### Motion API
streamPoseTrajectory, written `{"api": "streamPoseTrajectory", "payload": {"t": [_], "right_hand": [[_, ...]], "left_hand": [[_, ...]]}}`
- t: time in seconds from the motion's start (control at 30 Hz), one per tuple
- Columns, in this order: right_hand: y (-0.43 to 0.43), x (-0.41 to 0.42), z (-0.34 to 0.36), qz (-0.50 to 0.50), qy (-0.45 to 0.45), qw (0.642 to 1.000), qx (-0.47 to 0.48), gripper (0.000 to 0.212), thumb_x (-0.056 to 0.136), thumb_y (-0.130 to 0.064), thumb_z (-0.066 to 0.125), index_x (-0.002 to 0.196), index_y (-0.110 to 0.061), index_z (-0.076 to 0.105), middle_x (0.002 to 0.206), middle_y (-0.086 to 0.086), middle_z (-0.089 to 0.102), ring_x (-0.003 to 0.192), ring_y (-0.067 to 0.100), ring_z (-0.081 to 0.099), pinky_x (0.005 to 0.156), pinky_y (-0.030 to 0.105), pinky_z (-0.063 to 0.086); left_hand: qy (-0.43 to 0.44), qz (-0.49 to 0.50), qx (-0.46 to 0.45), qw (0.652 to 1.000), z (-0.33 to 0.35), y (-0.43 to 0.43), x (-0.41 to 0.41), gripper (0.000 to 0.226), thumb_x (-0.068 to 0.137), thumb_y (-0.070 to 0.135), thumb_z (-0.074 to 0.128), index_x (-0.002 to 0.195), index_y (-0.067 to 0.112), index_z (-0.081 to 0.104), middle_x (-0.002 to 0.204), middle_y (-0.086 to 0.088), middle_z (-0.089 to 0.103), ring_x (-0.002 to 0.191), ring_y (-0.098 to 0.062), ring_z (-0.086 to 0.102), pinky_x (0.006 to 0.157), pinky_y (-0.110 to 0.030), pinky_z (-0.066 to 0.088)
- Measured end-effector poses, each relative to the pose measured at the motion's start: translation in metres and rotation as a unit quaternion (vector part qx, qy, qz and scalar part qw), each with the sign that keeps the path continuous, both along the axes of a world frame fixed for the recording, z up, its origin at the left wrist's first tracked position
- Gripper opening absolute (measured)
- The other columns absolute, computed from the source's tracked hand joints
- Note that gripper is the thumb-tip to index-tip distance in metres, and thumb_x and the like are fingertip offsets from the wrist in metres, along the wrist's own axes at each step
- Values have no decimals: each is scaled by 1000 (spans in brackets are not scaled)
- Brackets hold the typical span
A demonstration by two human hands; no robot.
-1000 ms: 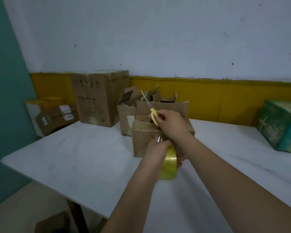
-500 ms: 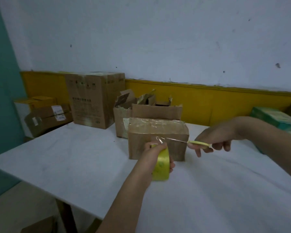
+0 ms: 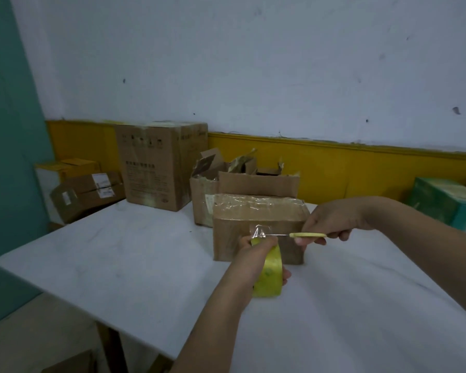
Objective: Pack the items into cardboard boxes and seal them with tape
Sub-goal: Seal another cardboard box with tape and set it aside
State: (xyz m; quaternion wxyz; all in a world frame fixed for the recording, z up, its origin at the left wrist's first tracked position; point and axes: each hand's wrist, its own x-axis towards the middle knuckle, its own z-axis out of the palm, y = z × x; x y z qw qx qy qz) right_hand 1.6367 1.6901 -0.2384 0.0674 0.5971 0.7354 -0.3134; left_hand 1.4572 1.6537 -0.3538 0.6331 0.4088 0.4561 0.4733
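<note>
The box [image 3: 256, 215] stands on the white table [image 3: 135, 267], its flaps down and its top glazed with wrinkled clear tape; every place below is told from this box.

Just in front of it the left hand [image 3: 253, 258] curls round the tape roll [image 3: 270, 274], fingers through the core, the yellow roll held on edge above the tabletop; a short clear strip [image 3: 259, 230] runs from the roll up to the box's front face and sticks there.

At the box's right front corner the right hand [image 3: 331, 222] grips the yellow handle of the scissors [image 3: 308, 235]; the thin metal blade lies level across the front face, its tip at the strip; whether the blades are parted I cannot tell.

Touching the box from behind is an open box [image 3: 258, 181] with ragged raised flaps; behind and to the left a tall closed carton [image 3: 159, 168] stands against the wall; farther left of that, off the table's edge, lie smaller labelled parcels [image 3: 88, 191]; well to the right of the box, at the picture's edge, sits a green box [image 3: 441, 203].
</note>
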Motion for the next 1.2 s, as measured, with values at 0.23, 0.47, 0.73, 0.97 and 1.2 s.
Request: {"api": "streamPoseTrajectory", "payload": {"t": [0.23, 0.47, 0.73, 0.97, 1.2], "right_hand": [[0, 3, -12, -1, 25, 1000, 3, 64, 61, -69, 70, 85, -9, 69, 68, 2, 44, 54, 10, 30, 49, 20, 28], [2, 6, -27, 14, 80, 996, 34, 41, 64, -62, 69, 90, -31, 80, 74, 0, 66, 68, 8, 51, 58, 21, 45], [9, 2, -28, 65, 88, 991, 77, 34, 71, -60, 72, 83, -29, 80, 62, -4, 68, 59, 0, 59, 62, 17, 51], [2, -3, -30, 90, 79, 984, 132, 14, 85, -44, 71, 81, -34, 78, 66, -7, 72, 60, 0, 62, 62, 18, 51], [-31, -1, -36, 92, 93, 978, 162, 14, 98, -37, 55, 96, -41, 68, 88, -11, 66, 81, 11, 65, 65, 21, 57]], "left_hand": [[26, -13, -9, 1000, 3, 2, -4, 39, 94, 33, 63, 120, 14, 41, 66, -25, 68, 49, -30, 67, 49, -33, 56], [29, -12, -2, 1000, 3, 2, -4, 40, 95, 32, 64, 121, 12, 42, 61, -22, 66, 47, -29, 66, 47, -32, 55], [25, -23, 3, 999, 5, -1, -5, 37, 94, 31, 64, 118, 13, 42, 63, -24, 66, 50, -30, 65, 50, -34, 56], [-36, 16, 24, 999, 2, -9, -4, 35, 92, 19, 69, 117, 5, 49, 65, -23, 67, 51, -30, 66, 55, -38, 58], [-50, 37, 48, 997, 6, -26, -18, 28, 91, 9, 68, 112, 7, 51, 65, -21, 67, 54, -33, 67, 53, -37, 58]]}}
